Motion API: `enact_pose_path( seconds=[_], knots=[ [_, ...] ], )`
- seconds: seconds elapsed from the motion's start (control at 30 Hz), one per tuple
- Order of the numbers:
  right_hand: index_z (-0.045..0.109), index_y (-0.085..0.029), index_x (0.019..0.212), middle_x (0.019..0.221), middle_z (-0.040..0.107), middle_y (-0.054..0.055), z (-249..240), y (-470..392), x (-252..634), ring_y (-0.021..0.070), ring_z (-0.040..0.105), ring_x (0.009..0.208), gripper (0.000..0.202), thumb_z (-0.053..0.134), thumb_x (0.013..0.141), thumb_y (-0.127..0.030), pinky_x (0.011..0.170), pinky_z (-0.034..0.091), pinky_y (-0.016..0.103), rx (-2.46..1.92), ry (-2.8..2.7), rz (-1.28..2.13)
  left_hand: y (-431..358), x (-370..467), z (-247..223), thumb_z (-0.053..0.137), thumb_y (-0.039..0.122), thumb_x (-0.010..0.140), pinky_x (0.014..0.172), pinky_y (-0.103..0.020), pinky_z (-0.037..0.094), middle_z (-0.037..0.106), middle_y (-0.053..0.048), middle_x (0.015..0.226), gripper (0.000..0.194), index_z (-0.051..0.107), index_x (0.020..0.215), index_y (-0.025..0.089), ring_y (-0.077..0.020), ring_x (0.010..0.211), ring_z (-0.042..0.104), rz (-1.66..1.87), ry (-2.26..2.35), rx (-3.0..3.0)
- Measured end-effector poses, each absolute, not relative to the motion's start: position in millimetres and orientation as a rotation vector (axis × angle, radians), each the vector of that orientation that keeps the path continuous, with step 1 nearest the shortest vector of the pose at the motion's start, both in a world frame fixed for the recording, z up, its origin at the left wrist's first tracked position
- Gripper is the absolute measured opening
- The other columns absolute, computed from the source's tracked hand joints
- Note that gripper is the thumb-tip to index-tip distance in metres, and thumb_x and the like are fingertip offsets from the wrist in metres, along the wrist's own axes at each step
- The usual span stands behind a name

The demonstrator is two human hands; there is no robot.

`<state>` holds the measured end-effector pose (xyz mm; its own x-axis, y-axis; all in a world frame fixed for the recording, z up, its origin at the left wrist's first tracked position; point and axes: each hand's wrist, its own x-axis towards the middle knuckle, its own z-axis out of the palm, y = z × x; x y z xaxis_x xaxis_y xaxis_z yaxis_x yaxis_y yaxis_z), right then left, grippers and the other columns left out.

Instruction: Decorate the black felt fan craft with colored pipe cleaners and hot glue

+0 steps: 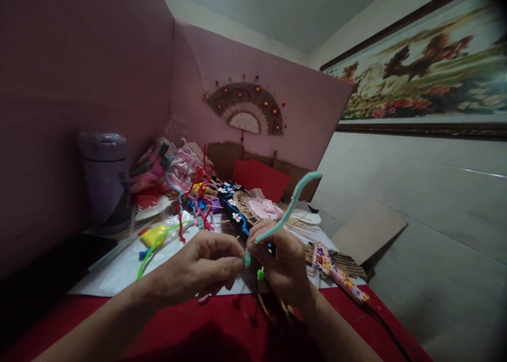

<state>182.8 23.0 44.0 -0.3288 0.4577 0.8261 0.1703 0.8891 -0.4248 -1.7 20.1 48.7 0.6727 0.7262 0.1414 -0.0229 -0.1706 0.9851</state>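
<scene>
A mint-green pipe cleaner (293,203) stretches between my two hands, its long free end curving up and to the right. Its lower end (247,258) forms a small bunched coil, pinched by the fingertips of my left hand (206,264). My right hand (283,261) grips the same pipe cleaner just above the coil, thumb and fingers closed. Below the right fingers a small bright green piece (260,274) shows; what it belongs to is partly hidden. Behind the hands lies a dark fan (233,209) with white flowers and blue lines.
Red and blue pipe cleaners (184,206) lie heaped at the left, near a purple tumbler (105,182). A flower-patterned tool (340,275) with a black cord rests at the right. Another fan (247,105) hangs on the pink panel (190,76). White paper (103,269) covers part of the red cloth (158,330).
</scene>
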Motion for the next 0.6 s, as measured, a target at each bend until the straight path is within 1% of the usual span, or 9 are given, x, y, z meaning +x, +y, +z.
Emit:
enact_pose_path(
  seconds=[0.07,0.13,0.23,0.33,0.43,0.6],
  knots=[
    [0.057,-0.020,0.081,0.079,0.057,0.001,43.3,22.9,181.9,0.0128,0.053,0.071,0.009,0.055,0.083,-0.012,0.061,0.044,0.025,-0.482,-1.872,0.407,20.7,-0.1,46.8,0.060,0.036,0.081,0.032,-0.014,0.029,0.055,0.003,0.053,0.023,0.062,0.080,0.014,-0.0032,0.034,0.039,0.801,0.521,1.537],
    [0.057,-0.020,0.080,0.080,0.056,0.001,42.7,22.8,180.6,0.0131,0.053,0.072,0.009,0.054,0.084,-0.012,0.060,0.043,0.024,-0.495,-1.857,0.432,22.3,2.5,44.6,0.062,0.037,0.080,0.030,-0.014,0.028,0.053,0.004,0.051,0.022,0.062,0.079,0.015,-0.0032,0.032,0.039,0.897,0.489,1.461],
    [0.056,-0.019,0.079,0.076,0.057,0.001,42.3,22.1,178.6,0.0132,0.053,0.069,0.008,0.054,0.083,-0.012,0.060,0.043,0.025,-0.487,-1.894,0.359,25.5,5.6,42.2,0.063,0.034,0.081,0.029,-0.012,0.027,0.052,0.005,0.051,0.019,0.062,0.077,0.015,-0.0026,0.032,0.038,1.057,0.491,1.398],
    [0.055,-0.019,0.078,0.073,0.058,0.001,42.7,21.4,178.0,0.0128,0.052,0.065,0.009,0.054,0.083,-0.012,0.059,0.042,0.026,-0.491,-1.930,0.292,27.3,5.7,41.7,0.064,0.032,0.080,0.029,-0.012,0.028,0.054,0.005,0.053,0.018,0.061,0.075,0.015,-0.0028,0.034,0.041,1.143,0.489,1.391],
    [0.055,-0.019,0.078,0.076,0.058,0.002,43.3,22.2,179.2,0.0131,0.053,0.066,0.009,0.053,0.083,-0.012,0.059,0.042,0.026,-0.525,-1.895,0.270,26.4,4.0,43.5,0.063,0.033,0.080,0.029,-0.013,0.028,0.051,0.005,0.048,0.020,0.060,0.073,0.015,-0.0034,0.033,0.038,1.077,0.503,1.376],
    [0.056,-0.020,0.082,0.077,0.058,0.002,42.4,25.1,179.9,0.0137,0.056,0.072,0.015,0.047,0.086,-0.009,0.065,0.045,0.028,-0.467,-1.885,0.211,23.9,4.8,49.1,0.063,0.030,0.077,0.028,-0.013,0.020,0.046,0.007,0.040,0.018,0.058,0.069,0.015,-0.0022,0.028,0.030,0.824,0.650,1.422]
  ],
)
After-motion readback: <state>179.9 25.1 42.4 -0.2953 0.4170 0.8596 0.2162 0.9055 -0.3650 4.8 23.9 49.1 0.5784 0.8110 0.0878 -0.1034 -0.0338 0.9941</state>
